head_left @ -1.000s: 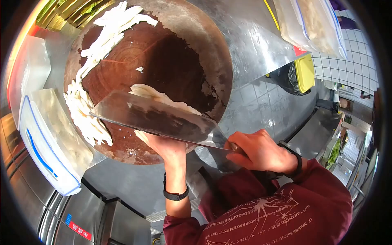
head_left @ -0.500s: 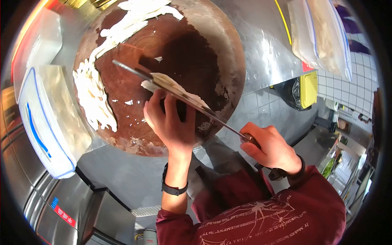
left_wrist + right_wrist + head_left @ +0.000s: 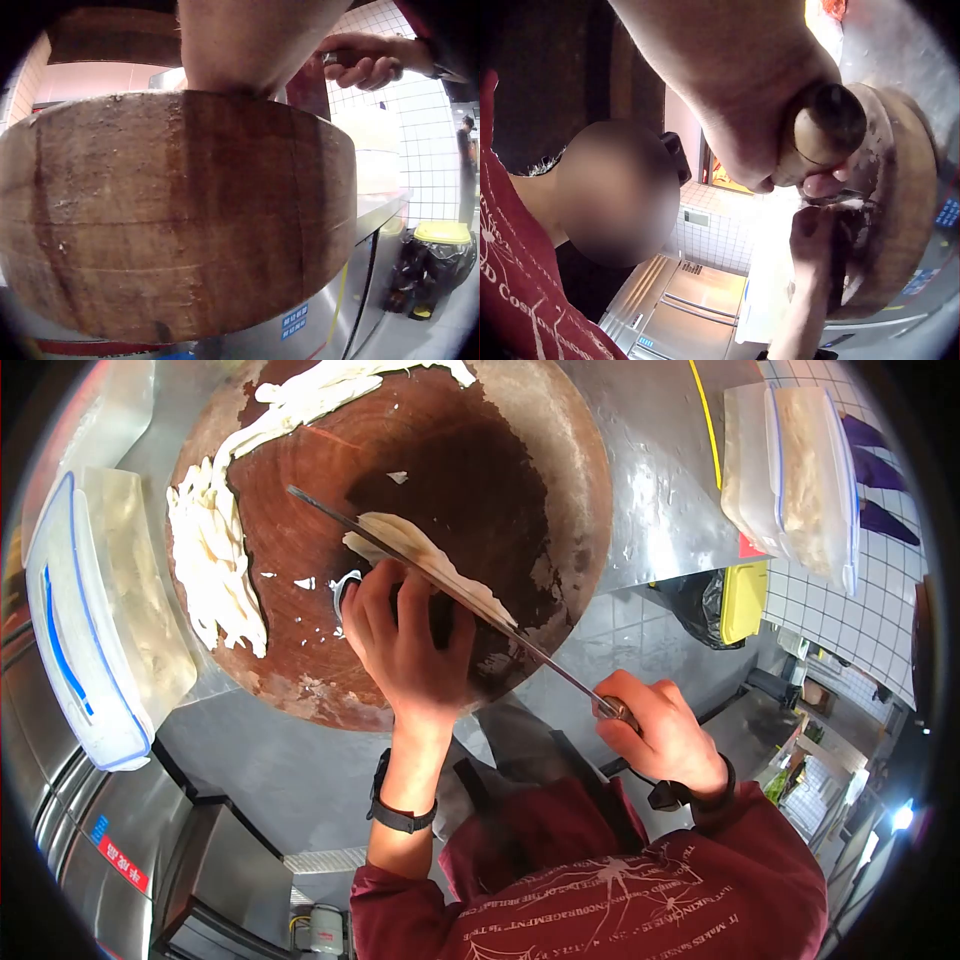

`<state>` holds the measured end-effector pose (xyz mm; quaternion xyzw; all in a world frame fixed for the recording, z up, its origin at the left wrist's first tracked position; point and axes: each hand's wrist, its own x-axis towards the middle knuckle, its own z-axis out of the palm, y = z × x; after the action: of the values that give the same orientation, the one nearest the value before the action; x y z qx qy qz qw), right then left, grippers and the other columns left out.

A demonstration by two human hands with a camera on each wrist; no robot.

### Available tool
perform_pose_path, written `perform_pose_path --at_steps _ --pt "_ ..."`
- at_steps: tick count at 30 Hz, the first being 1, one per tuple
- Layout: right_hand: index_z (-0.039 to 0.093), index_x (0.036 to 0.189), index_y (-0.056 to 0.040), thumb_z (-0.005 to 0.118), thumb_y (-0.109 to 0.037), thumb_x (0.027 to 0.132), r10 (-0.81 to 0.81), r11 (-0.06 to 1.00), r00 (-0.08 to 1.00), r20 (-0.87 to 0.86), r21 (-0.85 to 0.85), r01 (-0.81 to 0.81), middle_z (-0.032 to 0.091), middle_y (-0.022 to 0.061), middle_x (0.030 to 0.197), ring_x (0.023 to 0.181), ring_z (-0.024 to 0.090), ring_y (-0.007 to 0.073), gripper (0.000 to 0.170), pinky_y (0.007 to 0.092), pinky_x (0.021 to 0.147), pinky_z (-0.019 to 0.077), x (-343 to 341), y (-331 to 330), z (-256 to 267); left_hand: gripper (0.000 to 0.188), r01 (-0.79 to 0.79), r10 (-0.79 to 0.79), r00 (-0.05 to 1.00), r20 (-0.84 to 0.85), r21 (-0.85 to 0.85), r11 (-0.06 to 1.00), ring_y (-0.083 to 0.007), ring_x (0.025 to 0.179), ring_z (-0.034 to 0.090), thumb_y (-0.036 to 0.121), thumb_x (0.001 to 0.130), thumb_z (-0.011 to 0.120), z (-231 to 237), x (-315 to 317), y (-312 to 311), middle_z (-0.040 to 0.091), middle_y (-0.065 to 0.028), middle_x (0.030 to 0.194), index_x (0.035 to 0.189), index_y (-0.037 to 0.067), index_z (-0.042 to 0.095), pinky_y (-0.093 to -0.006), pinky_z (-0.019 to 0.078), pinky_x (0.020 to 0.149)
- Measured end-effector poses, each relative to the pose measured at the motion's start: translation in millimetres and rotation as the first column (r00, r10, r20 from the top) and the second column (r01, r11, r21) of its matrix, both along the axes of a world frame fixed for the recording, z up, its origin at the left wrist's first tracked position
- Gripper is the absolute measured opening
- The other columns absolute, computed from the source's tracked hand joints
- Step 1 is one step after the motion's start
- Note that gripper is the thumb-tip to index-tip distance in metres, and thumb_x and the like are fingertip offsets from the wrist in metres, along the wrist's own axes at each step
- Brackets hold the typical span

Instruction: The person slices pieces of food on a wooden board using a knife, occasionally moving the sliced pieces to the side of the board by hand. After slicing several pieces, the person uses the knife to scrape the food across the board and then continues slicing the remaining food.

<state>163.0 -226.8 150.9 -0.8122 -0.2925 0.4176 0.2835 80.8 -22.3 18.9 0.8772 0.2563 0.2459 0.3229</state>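
My right hand grips the round handle of a cleaver, whose blade stands nearly edge-on to the head view over the round wooden chopping block. A long, pale, soft-looking piece of food lies along the blade's far side, and a bit of it shows on the near side too. My left hand reaches onto the block, fingers spread and slightly bent, fingertips right beside the blade. What lies under those fingertips is hidden. Pale sliced strips form a curved heap along the block's left and far edge.
Small pale scraps dot the block. Plastic containers with blue-edged bags stand at left and right. A metal counter surrounds the block. Beyond it stands a bin with a yellow lid.
The cleaver has turned from lying broadside over the left hand to standing edge-on against the pale piece. The left hand has moved forward beside the blade; over the last half second both hands shift little.
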Motion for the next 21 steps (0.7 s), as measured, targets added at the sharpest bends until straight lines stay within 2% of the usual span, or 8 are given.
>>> perform_pose_path --at_steps 13,21 --pt "0.054 0.101 -0.0028 0.066 -0.016 0.089 0.048 0.999 0.999 0.022 -0.008 -0.048 0.062 0.0162 0.070 0.063 0.062 0.0398 0.021 0.0430 0.054 0.0469 10 22 -2 0.040 -0.010 0.010 1.000 -0.008 0.013 1.000 -0.0348 0.117 0.049 0.015 0.071 0.078 -1 0 0 0.055 -0.0132 0.123 0.106 0.007 0.061 -0.0534 0.0319 0.106" --pt "0.055 0.099 -0.0032 0.067 -0.015 0.086 0.074 0.995 0.997 0.035 -0.076 -0.071 0.063 0.0153 0.071 0.064 0.063 0.0385 0.021 0.0418 0.055 0.0476 2 -11 2 0.040 -0.016 0.016 1.000 0.005 -0.015 1.000 -0.0345 0.118 0.049 0.014 0.071 0.078 1 -1 0 0.055 -0.0134 0.122 0.106 0.008 0.060 -0.0524 0.0315 0.107"
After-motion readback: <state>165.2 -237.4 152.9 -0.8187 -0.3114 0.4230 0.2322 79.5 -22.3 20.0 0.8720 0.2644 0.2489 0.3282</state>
